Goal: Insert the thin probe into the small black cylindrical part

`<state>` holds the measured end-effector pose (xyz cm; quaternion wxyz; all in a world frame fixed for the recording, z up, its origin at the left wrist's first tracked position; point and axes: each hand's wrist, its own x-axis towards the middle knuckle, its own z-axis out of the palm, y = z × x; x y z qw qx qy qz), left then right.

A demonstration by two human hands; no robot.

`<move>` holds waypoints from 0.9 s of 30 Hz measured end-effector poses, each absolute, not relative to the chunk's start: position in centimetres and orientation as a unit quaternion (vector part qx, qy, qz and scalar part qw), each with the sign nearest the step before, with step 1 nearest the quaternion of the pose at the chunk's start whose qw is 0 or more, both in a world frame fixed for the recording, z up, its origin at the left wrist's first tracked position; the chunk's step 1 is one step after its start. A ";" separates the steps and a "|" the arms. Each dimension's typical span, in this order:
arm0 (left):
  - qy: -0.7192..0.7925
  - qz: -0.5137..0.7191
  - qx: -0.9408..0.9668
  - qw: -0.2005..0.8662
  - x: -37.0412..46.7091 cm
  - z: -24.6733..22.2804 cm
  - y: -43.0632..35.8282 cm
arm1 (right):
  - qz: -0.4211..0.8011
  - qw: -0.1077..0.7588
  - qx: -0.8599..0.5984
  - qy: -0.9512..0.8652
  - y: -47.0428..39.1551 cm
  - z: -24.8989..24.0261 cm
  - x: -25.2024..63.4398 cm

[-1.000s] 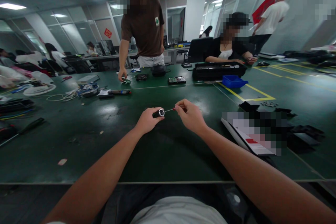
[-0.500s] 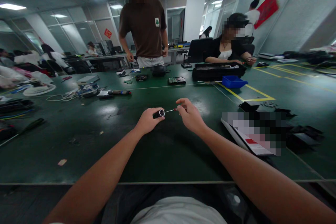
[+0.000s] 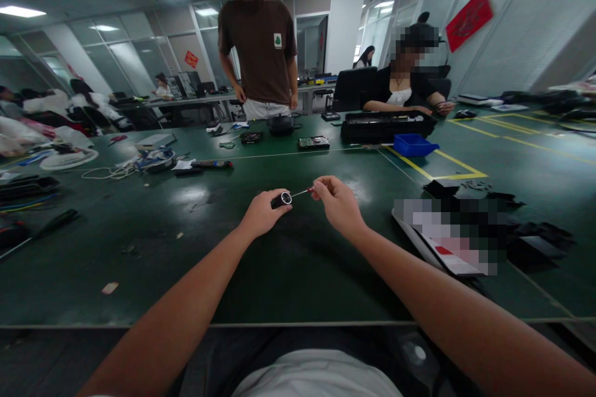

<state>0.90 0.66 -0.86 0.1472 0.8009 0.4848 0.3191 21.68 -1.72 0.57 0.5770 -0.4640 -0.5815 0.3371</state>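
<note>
A small black cylindrical part [image 3: 281, 200] with a bright ring on its end is held between the thumb and fingers of my left hand [image 3: 261, 213]. To its right, my right hand [image 3: 339, 201] pinches the red handle of a thin screwdriver [image 3: 302, 192]. The metal shaft points left, and its tip reaches the ringed end of the black part; whether it touches is too small to tell. Both hands are above the green table [image 3: 298, 273].
A blue tray [image 3: 414, 145] and a long black casing [image 3: 387, 128] lie at the back right. Nearer are a white-edged packet [image 3: 447, 248] and black pieces [image 3: 535, 242]. A circuit board [image 3: 313, 142] lies ahead. A person [image 3: 261, 49] stands across the table; another [image 3: 404, 84] sits.
My right hand's fingers have curled in closer around the screwdriver handle, and the shaft slants slightly more. The standing person has shifted a little to the right.
</note>
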 end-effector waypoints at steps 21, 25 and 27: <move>0.454 0.323 0.823 0.108 1.2 0.2 0.1 | 0.343 0.616 -0.466 -0.535 -1.1 -0.3 21.9; 0.466 0.313 0.821 0.106 1.3 0.2 0.1 | 0.308 0.591 -0.471 -0.579 -1.6 0.0 21.8; 0.467 0.309 0.821 0.107 1.3 0.1 0.2 | 0.298 0.582 -0.476 -0.588 -1.7 0.0 21.8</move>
